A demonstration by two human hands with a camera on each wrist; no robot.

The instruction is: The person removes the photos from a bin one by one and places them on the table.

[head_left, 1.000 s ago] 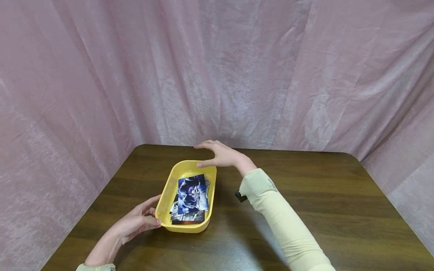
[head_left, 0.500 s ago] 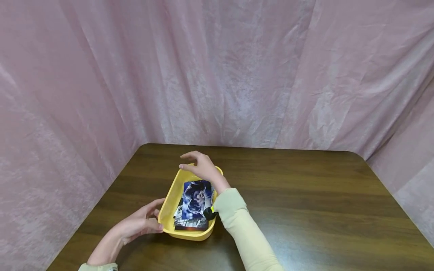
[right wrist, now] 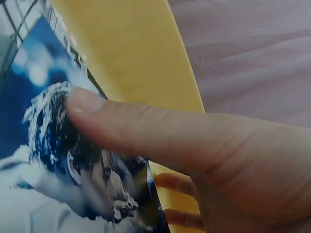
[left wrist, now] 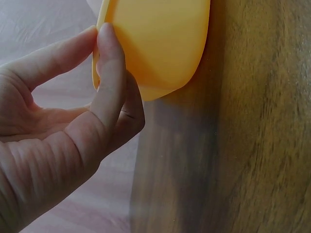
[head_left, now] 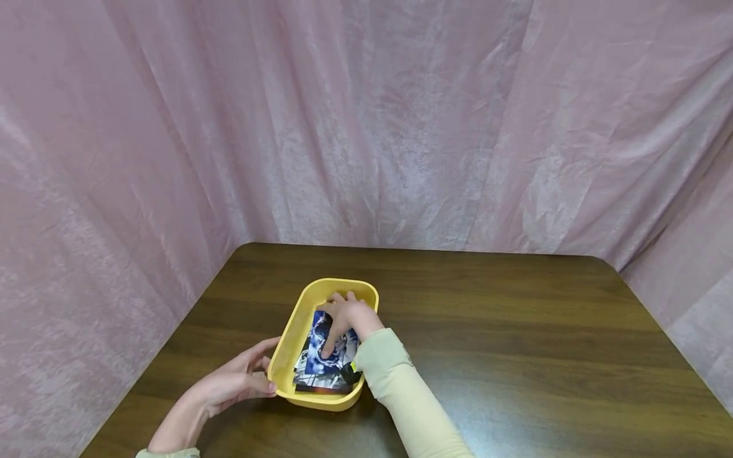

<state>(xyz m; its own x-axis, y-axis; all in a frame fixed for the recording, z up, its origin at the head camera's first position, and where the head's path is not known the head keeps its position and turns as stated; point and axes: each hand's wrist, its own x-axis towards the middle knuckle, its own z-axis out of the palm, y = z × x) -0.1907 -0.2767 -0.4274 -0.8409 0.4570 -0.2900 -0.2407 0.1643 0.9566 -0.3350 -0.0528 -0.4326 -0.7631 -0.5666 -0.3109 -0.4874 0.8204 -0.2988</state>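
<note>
A yellow plastic bin (head_left: 293, 331) stands on the wooden table, tilted a little toward my left hand in the head view. In it lies a small pile of photo prints. Uppermost is a blue-toned photo (head_left: 314, 356) of a person; a greyish print (head_left: 321, 383) shows beneath. My left hand (head_left: 229, 385) pinches the bin's near left rim between thumb and finger, plain in the left wrist view. My right hand (head_left: 345, 320) reaches inside the bin, fingers spread. Its straight thumb (right wrist: 121, 121) lies over the blue photo, the other fingers beyond the photo's edge, partly hidden.
The dark wooden table (head_left: 515, 343) extends to the right of the bin. A pink curtain (head_left: 401, 127) hangs behind the table and at both sides. A small black device (head_left: 350, 373) sits under the right cuff, near the bin's right wall.
My right hand has come from the bin's far rim leftward, then down inside onto the photos. The left hand keeps its hold; the bin has shifted slightly in view.
</note>
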